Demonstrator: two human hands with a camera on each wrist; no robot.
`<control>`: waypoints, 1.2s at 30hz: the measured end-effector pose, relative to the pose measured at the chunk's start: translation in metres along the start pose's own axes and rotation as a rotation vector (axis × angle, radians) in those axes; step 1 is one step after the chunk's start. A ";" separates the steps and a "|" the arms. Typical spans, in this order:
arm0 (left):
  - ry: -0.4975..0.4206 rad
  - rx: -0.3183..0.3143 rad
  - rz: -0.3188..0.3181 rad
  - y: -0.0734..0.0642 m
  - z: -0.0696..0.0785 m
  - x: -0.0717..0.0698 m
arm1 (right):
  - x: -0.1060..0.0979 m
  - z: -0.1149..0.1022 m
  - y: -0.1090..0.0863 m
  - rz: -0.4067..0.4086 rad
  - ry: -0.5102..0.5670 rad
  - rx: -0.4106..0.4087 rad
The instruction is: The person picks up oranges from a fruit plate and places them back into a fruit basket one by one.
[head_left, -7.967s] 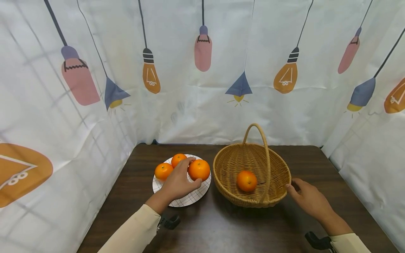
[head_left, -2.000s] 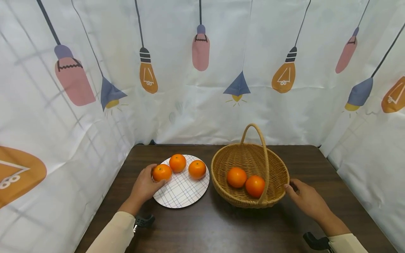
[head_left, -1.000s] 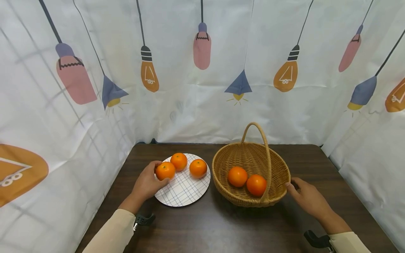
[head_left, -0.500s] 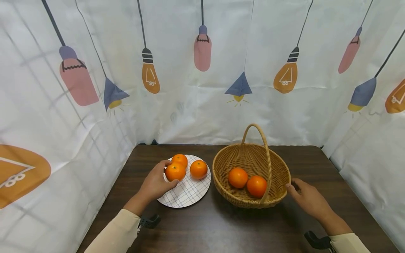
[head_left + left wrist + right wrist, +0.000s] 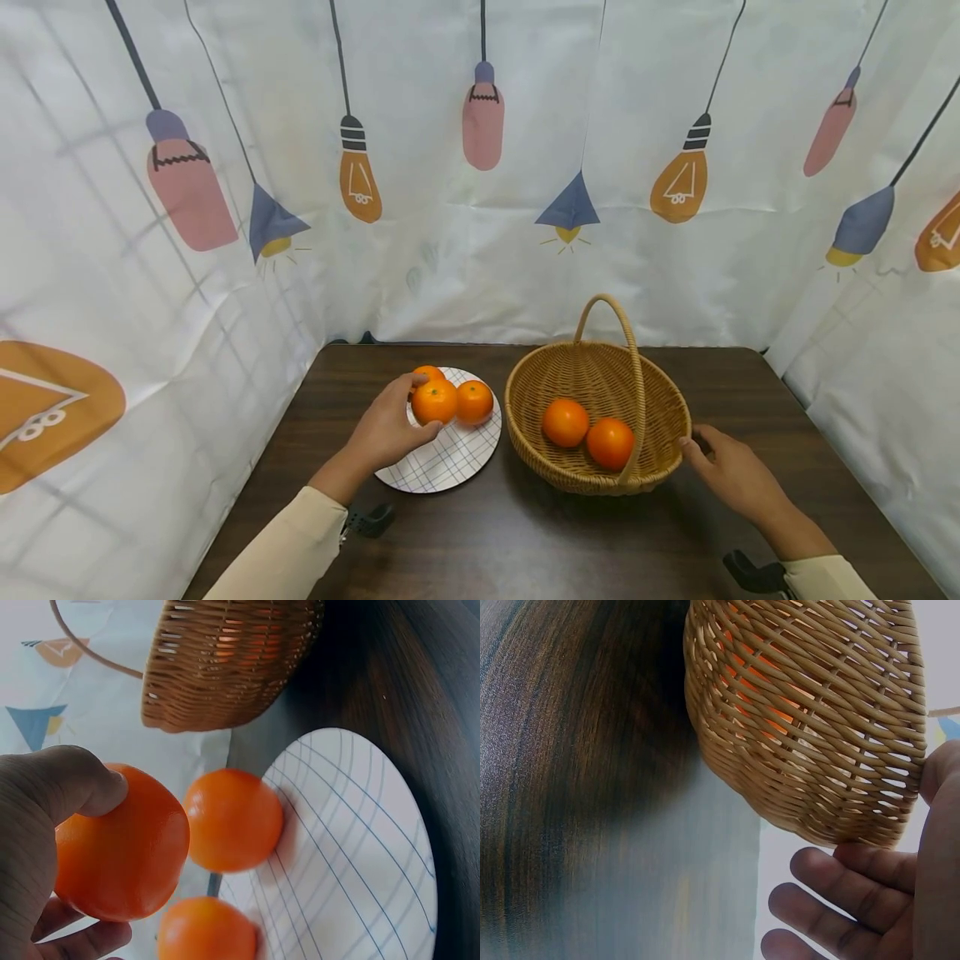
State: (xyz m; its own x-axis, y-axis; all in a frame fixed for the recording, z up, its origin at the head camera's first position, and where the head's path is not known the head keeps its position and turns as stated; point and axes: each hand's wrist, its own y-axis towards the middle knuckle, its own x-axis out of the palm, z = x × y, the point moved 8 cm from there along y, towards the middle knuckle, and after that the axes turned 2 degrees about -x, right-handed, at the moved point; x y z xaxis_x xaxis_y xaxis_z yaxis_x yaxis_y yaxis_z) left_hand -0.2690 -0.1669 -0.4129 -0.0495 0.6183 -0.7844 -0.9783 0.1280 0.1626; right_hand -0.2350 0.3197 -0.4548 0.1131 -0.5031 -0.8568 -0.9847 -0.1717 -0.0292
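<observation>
My left hand (image 5: 393,421) grips an orange (image 5: 434,402) between thumb and fingers, above the left part of a white checked plate (image 5: 442,471). The left wrist view shows this held orange (image 5: 124,844) raised over the plate. Two more oranges rest on the plate: one (image 5: 475,402) at the right, another (image 5: 429,374) at the back, partly hidden behind the held one. At the right, my right hand (image 5: 738,471) pinches the rim of a wicker basket (image 5: 525,396), thumb on the edge and fingers against the outside. Inside the basket lie two oranges (image 5: 566,422), side by side.
The basket's arched handle (image 5: 637,392) stands up over its right part. Dark wooden table (image 5: 480,550) lies under everything. A white curtain (image 5: 450,275) printed with lamps hangs behind the table and along both sides.
A second orange has entered the basket since the earliest frame. Over the last two seconds my left hand has lifted the plate's left orange and moved right. My right hand stays at the rim.
</observation>
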 end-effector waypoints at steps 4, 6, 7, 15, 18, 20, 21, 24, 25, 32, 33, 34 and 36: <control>-0.016 0.037 0.016 0.002 0.011 -0.001 | -0.001 -0.001 -0.001 0.002 0.001 -0.003; -0.019 0.052 0.023 0.003 0.015 -0.001 | -0.001 -0.002 -0.001 0.004 0.003 -0.005; -0.021 0.058 0.024 0.003 0.017 -0.001 | -0.001 -0.002 -0.001 0.005 0.004 -0.006; -0.048 0.100 0.019 0.006 0.034 0.002 | -0.001 -0.002 -0.002 0.006 0.003 -0.010; -0.057 0.097 0.007 0.007 0.038 0.005 | 0.000 -0.002 -0.002 0.000 0.002 -0.003; -0.059 0.096 0.004 0.008 0.041 0.006 | 0.000 -0.002 -0.002 -0.002 -0.001 -0.001; -0.058 0.098 0.004 0.009 0.044 0.006 | 0.000 -0.002 -0.002 -0.001 -0.001 -0.001; -0.056 0.113 0.011 0.011 0.051 0.006 | -0.001 -0.003 -0.002 0.006 0.000 -0.003; -0.054 0.123 0.015 0.012 0.053 0.005 | -0.001 -0.003 -0.002 0.010 -0.001 -0.005; -0.031 0.167 0.029 0.016 0.067 0.006 | 0.000 -0.002 -0.001 0.004 0.002 0.001; -0.031 0.167 0.028 0.016 0.069 0.007 | 0.000 -0.001 -0.001 0.002 0.003 0.003; -0.033 0.167 0.027 0.017 0.071 0.007 | 0.000 -0.001 -0.001 0.000 0.003 0.005; -0.043 0.162 0.025 0.017 0.074 0.007 | 0.000 -0.001 -0.001 0.001 0.001 0.004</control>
State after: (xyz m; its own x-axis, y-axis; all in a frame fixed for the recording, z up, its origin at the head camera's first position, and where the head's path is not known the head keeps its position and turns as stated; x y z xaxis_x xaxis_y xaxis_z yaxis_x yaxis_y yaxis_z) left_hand -0.2713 -0.1024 -0.3713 -0.0612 0.6550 -0.7531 -0.9314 0.2337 0.2789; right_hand -0.2336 0.3191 -0.4544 0.1124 -0.5043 -0.8562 -0.9853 -0.1678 -0.0305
